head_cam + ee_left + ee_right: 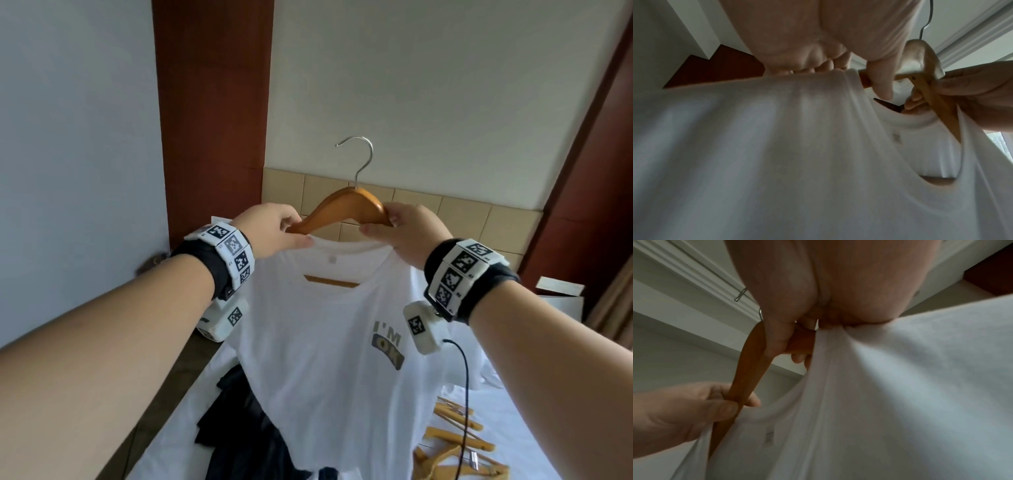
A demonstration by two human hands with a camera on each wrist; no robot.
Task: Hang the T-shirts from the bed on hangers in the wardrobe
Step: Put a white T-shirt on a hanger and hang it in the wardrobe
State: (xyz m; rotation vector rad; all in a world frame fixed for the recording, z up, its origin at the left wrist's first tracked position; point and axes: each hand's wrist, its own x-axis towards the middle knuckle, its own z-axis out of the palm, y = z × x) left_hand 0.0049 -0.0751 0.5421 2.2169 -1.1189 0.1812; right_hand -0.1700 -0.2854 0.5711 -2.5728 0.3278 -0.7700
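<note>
We hold a wooden hanger (pixel 346 205) up in the air with a white T-shirt (pixel 325 342) on it, both hands at the collar. Our left hand (pixel 277 229) has its fingers curled round the hanger's left shoulder, pinching the shirt's collar edge against the wood. Our right hand (pixel 400 233) grips the right shoulder the same way, thumb on the front, fabric bunched under its fingers. The metal hook (pixel 359 157) stands up between and above the two grips; the bottom bar shows through the neck opening just below them. The shirt hangs down from the grips over the bed (pixel 531 411). Below our left wrist lies a dark garment (pixel 239 428) on the sheet; below our right wrist lie spare hangers (pixel 455 442), well apart from the one held.
</note>
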